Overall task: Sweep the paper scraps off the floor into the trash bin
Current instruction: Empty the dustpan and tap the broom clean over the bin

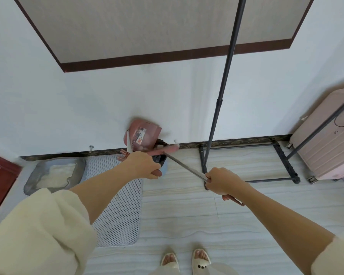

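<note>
I take the small trash bin (160, 161) with its dark liner as my landmark; it stands against the patterned skirting at the foot of the white wall, mostly hidden behind my left hand (143, 165). That hand sits just in front of the bin and is curled round the end of the pink plastic dustpan's handle, with the pink plastic dustpan (144, 134) itself tipped up directly above the bin, its mouth turned down toward the liner.

My right hand (221, 183) is further out from the bin, to its right, wrapped round the thin silver metal shaft of the pink-headed broom (170, 149). The shaft's long axis runs from that hand up and leftward, ending with the broom head right at the bin's rim, beside the pan's lip.

White paper scraps (176, 144) seem to cling near the broom head just beside the bin; blur keeps me from counting them.

I judge this the emptying step, and the left hand is the nearer one. What matters is keeping the pan's lip over the liner while the broom brushes along its own axis toward the bin.
</note>
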Demonstrator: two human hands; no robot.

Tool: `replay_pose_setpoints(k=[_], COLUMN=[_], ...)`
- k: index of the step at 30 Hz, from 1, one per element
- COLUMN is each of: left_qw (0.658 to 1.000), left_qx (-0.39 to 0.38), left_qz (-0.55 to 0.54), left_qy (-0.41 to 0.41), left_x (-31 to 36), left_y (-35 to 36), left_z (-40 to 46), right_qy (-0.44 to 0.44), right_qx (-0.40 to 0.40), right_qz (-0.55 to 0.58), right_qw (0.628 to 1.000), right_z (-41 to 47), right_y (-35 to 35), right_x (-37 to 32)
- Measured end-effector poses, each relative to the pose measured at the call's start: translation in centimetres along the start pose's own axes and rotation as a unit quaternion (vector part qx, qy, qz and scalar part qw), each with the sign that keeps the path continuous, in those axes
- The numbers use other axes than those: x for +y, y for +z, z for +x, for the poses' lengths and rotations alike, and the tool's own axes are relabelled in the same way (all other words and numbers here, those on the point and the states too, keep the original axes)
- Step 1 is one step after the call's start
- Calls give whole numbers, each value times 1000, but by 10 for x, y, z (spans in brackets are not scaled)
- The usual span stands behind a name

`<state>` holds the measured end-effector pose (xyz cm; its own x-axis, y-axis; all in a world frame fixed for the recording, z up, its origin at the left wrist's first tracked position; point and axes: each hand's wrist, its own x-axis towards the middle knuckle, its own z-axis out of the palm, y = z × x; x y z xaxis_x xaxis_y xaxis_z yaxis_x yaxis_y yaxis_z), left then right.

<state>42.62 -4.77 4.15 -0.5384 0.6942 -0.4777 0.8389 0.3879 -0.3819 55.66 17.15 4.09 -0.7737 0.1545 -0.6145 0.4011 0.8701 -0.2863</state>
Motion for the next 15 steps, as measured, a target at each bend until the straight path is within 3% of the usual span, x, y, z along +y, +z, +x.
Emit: replay_pose_setpoints(k=[6,10,15], left_qw=[982,926,859], left_qx=[84,112,168], left_qz=[-122,-266,-367], left_qy=[-119,-242,-316], left_x=[-21,-44,-57], left_y=[-8,-7,7], left_z=[-9,-17,-38], right_qy=[16,0,-13], right_qx=[6,47,55], right_qz=[-30,-95,-148], right_qw=[999,994,987], right_z=[-2,-4,-5], right_y=[0,-9,-11], right_x=[3,-3,-11])
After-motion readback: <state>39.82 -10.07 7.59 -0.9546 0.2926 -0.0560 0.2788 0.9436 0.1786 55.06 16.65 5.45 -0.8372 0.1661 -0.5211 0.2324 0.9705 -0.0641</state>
